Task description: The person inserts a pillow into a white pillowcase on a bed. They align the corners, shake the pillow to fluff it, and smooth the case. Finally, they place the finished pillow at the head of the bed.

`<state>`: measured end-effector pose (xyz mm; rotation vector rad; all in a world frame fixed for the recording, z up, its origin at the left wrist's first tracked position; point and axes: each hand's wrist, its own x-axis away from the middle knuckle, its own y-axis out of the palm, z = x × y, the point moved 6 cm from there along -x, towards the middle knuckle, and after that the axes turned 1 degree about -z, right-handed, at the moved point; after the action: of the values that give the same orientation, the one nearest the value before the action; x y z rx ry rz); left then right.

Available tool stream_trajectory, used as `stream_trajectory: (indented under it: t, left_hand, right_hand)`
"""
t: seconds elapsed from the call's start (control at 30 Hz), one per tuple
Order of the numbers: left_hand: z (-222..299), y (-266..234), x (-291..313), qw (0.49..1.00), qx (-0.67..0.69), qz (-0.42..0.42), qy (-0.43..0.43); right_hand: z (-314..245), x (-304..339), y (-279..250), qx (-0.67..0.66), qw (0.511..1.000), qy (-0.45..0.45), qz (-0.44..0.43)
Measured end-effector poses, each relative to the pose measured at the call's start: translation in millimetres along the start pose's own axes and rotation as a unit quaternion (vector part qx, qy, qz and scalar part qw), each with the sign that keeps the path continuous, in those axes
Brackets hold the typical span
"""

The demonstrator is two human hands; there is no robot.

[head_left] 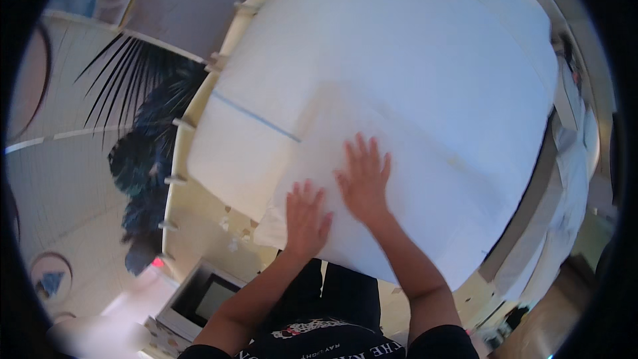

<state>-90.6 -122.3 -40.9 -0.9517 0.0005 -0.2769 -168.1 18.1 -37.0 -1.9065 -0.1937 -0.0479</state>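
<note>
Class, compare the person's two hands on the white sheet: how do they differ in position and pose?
The right hand lies farther up the white sheet than the left hand, which sits near the sheet's lower edge. The right hand's fingers spread wider; the left hand's are closer together. Both lie flat, palms down, side by side, holding nothing.
</note>
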Motion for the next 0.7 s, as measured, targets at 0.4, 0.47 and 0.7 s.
stream_trajectory:
  t: [0.4, 0.47, 0.7]
  left_hand:
    - [29.1, 68.6, -10.0, 0.993, -0.094, -0.059, 0.043]
    - [57.0, 65.3, -19.9, 0.995, -0.064, -0.05, 0.066]
    - [135.2, 143.5, -72.9, 0.956, -0.174, -0.142, 0.189]
  right_hand:
    - [214.6, 176.6, -3.8, 0.087, 0.94, 0.323, 0.064]
    - [206.3, 159.5, -2.7, 0.07, 0.934, 0.34, 0.088]
    - [230.3, 150.3, -1.1, 0.078, 0.966, 0.246, 0.008]
